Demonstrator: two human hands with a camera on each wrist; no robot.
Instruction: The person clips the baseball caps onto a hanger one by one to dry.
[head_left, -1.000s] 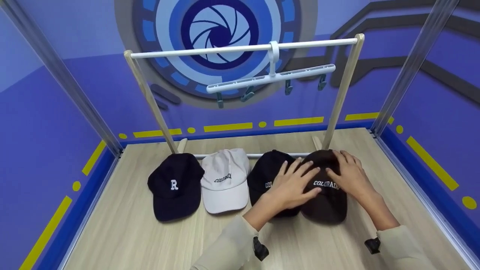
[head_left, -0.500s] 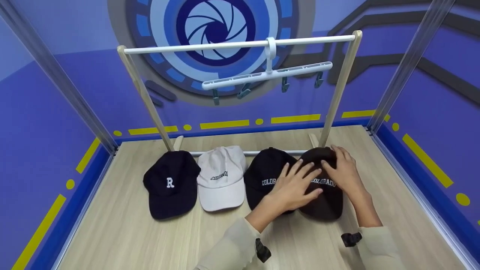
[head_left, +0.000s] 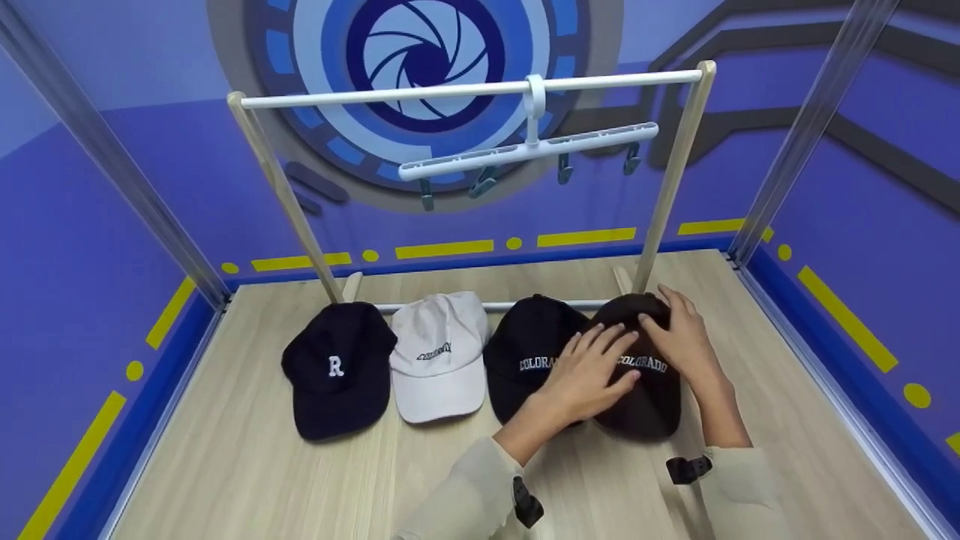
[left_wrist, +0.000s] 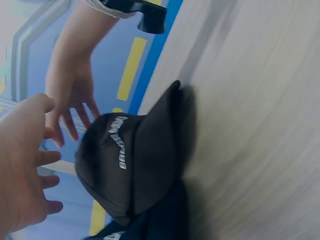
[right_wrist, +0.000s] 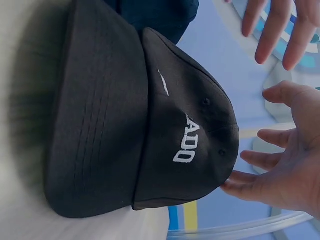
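Observation:
A row of baseball caps lies on the table. At its right end is a dark brown cap lettered COLORADO, its brim toward me. My right hand reaches to its right side, fingers spread; in the right wrist view, fingertips are right at the crown of the brown cap. My left hand is over the left side of that cap, fingers extended and apart from its crown in the left wrist view. It partly covers the neighbouring black cap. Neither hand grips anything.
Left of these lie a white cap and a navy cap with an R. Behind stands a wooden-legged rack with a white bar. From it hangs a tilted white hanger with several dark green clips.
The head view has shifted slightly, moving the scene left. My right forearm has swung inward to the left, while its fingers stay by the brown cap. My left hand stays over the caps.

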